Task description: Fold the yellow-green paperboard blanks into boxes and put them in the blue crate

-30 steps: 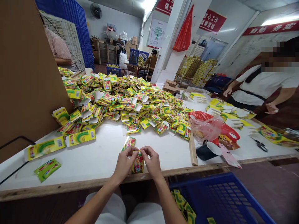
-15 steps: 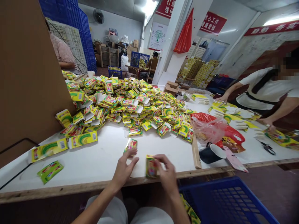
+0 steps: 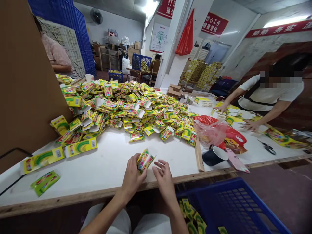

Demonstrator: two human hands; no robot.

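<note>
Near the table's front edge, my left hand is closed around a small yellow-green box with a white open flap at its end. Just right of it, my right hand has its fingers apart and holds nothing. Beyond both hands spreads a big pile of the same small boxes, many with white flaps standing open. Below the table edge on the right, a blue basket holds several small boxes.
Two flattened yellow boxes and a green packet lie on the left. At right are a wooden strip, a dark cup, a pink phone-like item and scissors. A co-worker handles yellow cartons.
My right hand has let go of the box it held, which is out of its grasp now. My left hand has taken up the box from the table.
</note>
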